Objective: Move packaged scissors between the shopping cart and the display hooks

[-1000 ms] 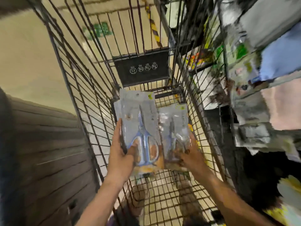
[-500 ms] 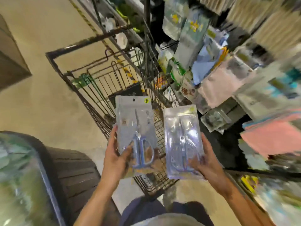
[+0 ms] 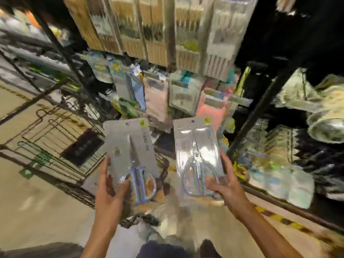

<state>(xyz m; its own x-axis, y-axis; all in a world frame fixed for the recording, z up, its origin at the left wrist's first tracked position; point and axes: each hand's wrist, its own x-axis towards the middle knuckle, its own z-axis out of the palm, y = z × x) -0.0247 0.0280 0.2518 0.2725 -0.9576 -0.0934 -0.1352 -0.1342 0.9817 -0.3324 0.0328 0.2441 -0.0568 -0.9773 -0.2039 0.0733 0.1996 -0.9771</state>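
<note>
My left hand (image 3: 109, 190) grips the lower end of one pack of blue-handled scissors (image 3: 130, 155), thumb across its front. A second pack of scissors (image 3: 198, 155) is held at its lower right corner by my right hand (image 3: 228, 187). Both packs stand upright side by side, a gap between them, lifted in front of the display rack (image 3: 167, 94). The wire shopping cart (image 3: 55, 138) lies below and to the left, partly behind the left pack. The whole view is smeared by motion.
Hanging packets fill the rack ahead, with tall beige packs (image 3: 158, 34) above and pink and blue ones (image 3: 156, 101) lower. A dark upright post (image 3: 260, 108) slants on the right beside shelves of shiny goods (image 3: 325, 127). Bare floor (image 3: 37, 211) spreads at lower left.
Both hands have lifted the two packs out of the cart and up toward the rack. My view swung from the cart's inside to the display, and the packs moved further apart.
</note>
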